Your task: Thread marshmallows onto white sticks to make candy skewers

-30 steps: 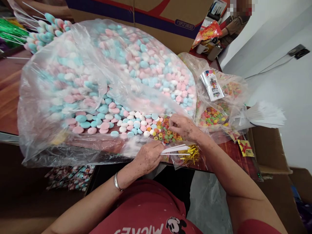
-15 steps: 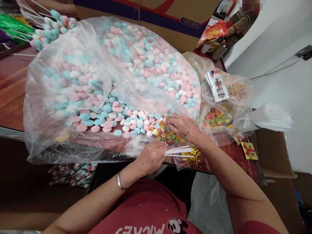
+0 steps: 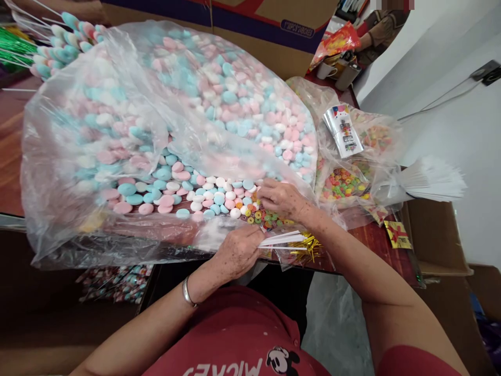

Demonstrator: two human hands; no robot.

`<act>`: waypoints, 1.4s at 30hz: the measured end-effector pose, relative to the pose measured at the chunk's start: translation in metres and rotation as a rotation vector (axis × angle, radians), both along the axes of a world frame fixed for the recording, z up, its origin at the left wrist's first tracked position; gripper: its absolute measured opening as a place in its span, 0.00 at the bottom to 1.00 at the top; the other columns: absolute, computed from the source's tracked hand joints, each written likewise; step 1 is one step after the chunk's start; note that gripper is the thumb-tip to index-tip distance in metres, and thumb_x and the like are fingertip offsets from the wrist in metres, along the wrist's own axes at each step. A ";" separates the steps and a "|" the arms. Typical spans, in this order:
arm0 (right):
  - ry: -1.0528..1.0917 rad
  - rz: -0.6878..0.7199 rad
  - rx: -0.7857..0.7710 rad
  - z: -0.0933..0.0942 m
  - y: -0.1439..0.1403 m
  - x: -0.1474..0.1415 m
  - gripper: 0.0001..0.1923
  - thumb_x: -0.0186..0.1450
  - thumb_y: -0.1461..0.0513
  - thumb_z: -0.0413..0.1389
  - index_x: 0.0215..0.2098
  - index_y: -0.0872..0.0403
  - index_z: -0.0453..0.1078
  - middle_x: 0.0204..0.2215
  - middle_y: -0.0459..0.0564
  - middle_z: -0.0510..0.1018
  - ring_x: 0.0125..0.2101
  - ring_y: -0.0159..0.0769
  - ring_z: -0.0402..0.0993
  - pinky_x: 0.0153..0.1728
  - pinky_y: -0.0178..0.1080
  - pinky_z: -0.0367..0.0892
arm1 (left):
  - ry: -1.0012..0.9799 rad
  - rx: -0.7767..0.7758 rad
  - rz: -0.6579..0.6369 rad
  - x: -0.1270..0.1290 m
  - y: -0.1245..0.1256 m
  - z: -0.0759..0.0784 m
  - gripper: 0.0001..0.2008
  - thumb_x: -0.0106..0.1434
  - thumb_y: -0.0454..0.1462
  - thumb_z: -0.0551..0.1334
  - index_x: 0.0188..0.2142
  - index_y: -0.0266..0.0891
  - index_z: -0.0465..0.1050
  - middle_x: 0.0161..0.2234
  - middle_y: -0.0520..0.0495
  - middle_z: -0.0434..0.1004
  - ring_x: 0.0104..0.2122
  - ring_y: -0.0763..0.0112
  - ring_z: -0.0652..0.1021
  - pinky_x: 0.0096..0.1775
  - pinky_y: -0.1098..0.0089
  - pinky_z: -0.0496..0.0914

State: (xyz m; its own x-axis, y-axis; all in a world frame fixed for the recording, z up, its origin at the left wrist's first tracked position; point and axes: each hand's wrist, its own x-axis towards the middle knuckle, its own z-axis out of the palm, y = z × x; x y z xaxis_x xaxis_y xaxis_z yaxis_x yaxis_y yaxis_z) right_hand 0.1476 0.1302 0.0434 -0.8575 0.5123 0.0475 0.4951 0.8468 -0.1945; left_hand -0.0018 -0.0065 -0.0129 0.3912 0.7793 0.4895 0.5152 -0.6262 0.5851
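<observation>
— Left hand (image 3: 237, 251) first: what do you read on your feed?

— I see it closed around a thin bundle of white sticks (image 3: 282, 239), which jut out to the right over the near table edge, just above some gold twist ties (image 3: 309, 248).

— And the right hand (image 3: 282, 199)?

— Fingers curled, tips down among the small colourful ring candies (image 3: 266, 216) at the mouth of the big clear bag (image 3: 78, 172). I think it pinches one, but the fingertips hide it, so I cannot tell.

— What lies around them?

— Pink, blue and white round candies (image 3: 207, 193) spill just left of the rings, and the bag behind is heaped with more. To the right sits a smaller bag of ring candies (image 3: 344, 184), with a printed packet (image 3: 343, 130) on it and a fan of white sticks (image 3: 426, 180) beyond. Finished candy skewers (image 3: 58, 44) lie at far left on the wooden table (image 3: 11, 156), a cardboard box (image 3: 274, 36) stands behind, and another person's sleeve (image 3: 381, 28) shows at the top.
</observation>
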 end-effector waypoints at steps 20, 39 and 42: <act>0.139 -0.544 0.086 0.048 -0.040 0.180 0.08 0.62 0.65 0.51 0.29 0.53 0.72 0.28 0.48 0.73 0.31 0.35 0.68 0.35 0.37 0.61 | -0.001 -0.092 -0.052 -0.004 -0.002 0.008 0.11 0.69 0.30 0.51 0.37 0.34 0.73 0.31 0.43 0.77 0.32 0.66 0.77 0.35 0.70 0.71; 0.595 -0.667 -0.235 0.031 -0.065 0.156 0.04 0.60 0.63 0.51 0.28 0.53 0.67 0.28 0.45 0.73 0.29 0.32 0.69 0.34 0.35 0.64 | -0.012 -0.038 -0.073 -0.003 -0.003 0.009 0.10 0.69 0.31 0.53 0.39 0.35 0.73 0.34 0.45 0.79 0.33 0.71 0.78 0.37 0.75 0.70; 0.526 -0.648 -0.430 0.024 -0.067 0.149 0.02 0.59 0.64 0.51 0.28 0.53 0.65 0.27 0.44 0.73 0.28 0.31 0.69 0.33 0.34 0.63 | -0.006 -0.039 -0.068 -0.003 -0.003 0.008 0.10 0.69 0.31 0.53 0.40 0.35 0.74 0.34 0.45 0.79 0.33 0.71 0.78 0.36 0.75 0.70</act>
